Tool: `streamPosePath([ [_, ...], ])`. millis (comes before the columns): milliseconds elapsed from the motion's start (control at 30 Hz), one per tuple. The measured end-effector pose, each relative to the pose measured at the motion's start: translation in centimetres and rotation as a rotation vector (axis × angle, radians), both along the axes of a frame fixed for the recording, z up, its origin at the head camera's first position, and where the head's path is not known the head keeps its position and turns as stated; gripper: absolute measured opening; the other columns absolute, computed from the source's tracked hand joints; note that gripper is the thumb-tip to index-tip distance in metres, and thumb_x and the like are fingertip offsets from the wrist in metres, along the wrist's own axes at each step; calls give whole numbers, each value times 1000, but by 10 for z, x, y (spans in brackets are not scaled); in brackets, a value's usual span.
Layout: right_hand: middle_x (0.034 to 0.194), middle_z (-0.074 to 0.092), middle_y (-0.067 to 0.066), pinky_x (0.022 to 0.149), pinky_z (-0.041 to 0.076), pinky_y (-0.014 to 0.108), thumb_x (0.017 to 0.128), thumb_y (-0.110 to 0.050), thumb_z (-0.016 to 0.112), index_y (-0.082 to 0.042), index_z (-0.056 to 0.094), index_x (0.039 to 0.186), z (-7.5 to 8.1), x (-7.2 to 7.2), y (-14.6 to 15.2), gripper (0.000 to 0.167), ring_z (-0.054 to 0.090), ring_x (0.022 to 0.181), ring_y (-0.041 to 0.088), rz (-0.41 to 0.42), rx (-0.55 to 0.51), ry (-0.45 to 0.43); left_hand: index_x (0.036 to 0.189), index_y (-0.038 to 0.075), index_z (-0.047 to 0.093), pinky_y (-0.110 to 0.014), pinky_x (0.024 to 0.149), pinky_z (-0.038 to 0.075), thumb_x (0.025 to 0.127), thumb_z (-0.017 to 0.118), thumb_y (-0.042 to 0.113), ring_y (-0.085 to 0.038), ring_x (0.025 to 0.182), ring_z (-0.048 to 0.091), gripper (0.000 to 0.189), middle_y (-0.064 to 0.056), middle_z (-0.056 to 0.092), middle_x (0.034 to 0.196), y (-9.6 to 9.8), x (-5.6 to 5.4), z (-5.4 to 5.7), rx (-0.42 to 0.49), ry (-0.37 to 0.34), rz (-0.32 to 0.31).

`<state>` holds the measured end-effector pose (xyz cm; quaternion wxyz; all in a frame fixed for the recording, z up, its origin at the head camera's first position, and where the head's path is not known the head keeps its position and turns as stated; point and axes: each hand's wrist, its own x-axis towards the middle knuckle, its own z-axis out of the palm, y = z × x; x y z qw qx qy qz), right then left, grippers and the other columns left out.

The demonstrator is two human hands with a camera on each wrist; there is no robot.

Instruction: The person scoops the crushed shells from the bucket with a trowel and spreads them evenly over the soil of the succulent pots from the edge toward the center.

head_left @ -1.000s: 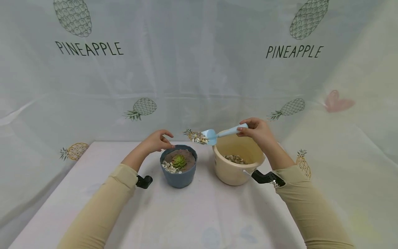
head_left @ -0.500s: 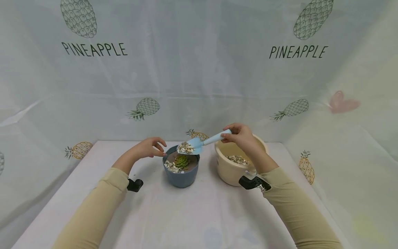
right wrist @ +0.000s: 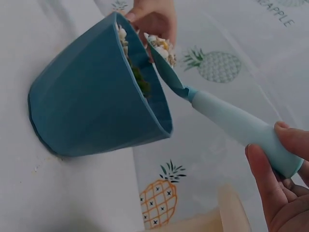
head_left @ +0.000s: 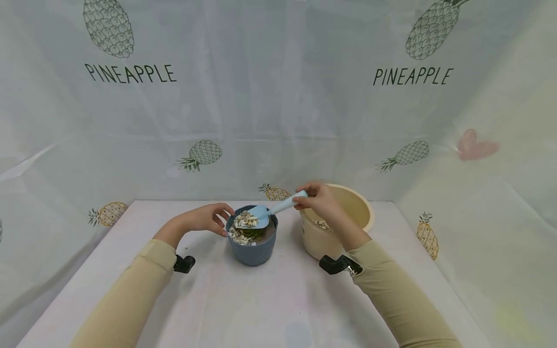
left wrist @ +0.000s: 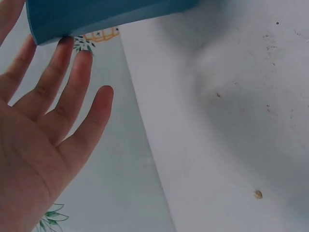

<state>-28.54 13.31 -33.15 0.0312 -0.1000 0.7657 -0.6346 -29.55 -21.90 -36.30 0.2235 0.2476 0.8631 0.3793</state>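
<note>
The left arm (head_left: 124, 295) and right arm (head_left: 398, 295), both sleeved, reach forward and slant inward toward each other. At the left hand (head_left: 204, 218), 4 fingers (left wrist: 79, 75) fan apart, only slightly bent, above a visible palm (left wrist: 24, 164). The right hand (head_left: 319, 199) is bent into a pinching grip, fingers curled.

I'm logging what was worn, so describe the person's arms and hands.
The left sleeve and right sleeve are long and plain beige. A small black device juts at the left cuff; another black device, with a silvery fitting, at the right. The hands are ungloved.
</note>
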Motion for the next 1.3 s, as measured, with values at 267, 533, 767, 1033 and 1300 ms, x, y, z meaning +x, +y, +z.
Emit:
streamPosePath([
  [267, 101, 68, 20, 77, 57, 38, 87, 0, 72, 6, 63, 111, 0, 4, -15, 26, 71, 74, 20, 15, 25, 28, 145, 6, 43, -51, 96, 45, 81, 82, 19, -40, 121, 51, 76, -23, 35, 148, -1, -14, -7, 3, 22, -115],
  [533, 97, 68, 18, 73, 57, 35, 86, 1, 73, 8, 64, 110, 4, 7, -30, 27, 71, 72, 20, 10, 31, 52, 153, 9, 31, -61, 103, 33, 82, 80, 13, -49, 134, 31, 87, -17, 19, 158, -4, -22, -10, 59, -98, -182],
  [767, 93, 69, 13, 72, 57, 35, 86, -5, 75, 1, 67, 107, 10, 9, -37, 24, 70, 74, 23, 0, 95, 81, 154, 14, 31, -64, 106, 25, 80, 81, 13, -48, 138, 26, 89, -12, 18, 159, -4, -24, -17, 86, -119, -152],
  [1033, 93, 70, 9, 69, 57, 32, 85, -8, 77, 1, 68, 110, 17, 10, -43, 28, 70, 73, 21, -4, 153, 121, 154, 15, 31, -67, 104, 25, 82, 80, 18, -48, 134, 33, 87, -14, 18, 159, -5, -17, -19, 85, -77, -119],
  [1300, 89, 70, 7, 68, 56, 32, 85, -9, 77, -5, 70, 105, 23, 14, -49, 22, 69, 73, 21, 25, 194, 173, 155, 22, 30, -64, 102, 32, 83, 79, 29, -45, 133, 37, 87, -12, 20, 159, -8, -5, -25, 40, -26, -52],
])
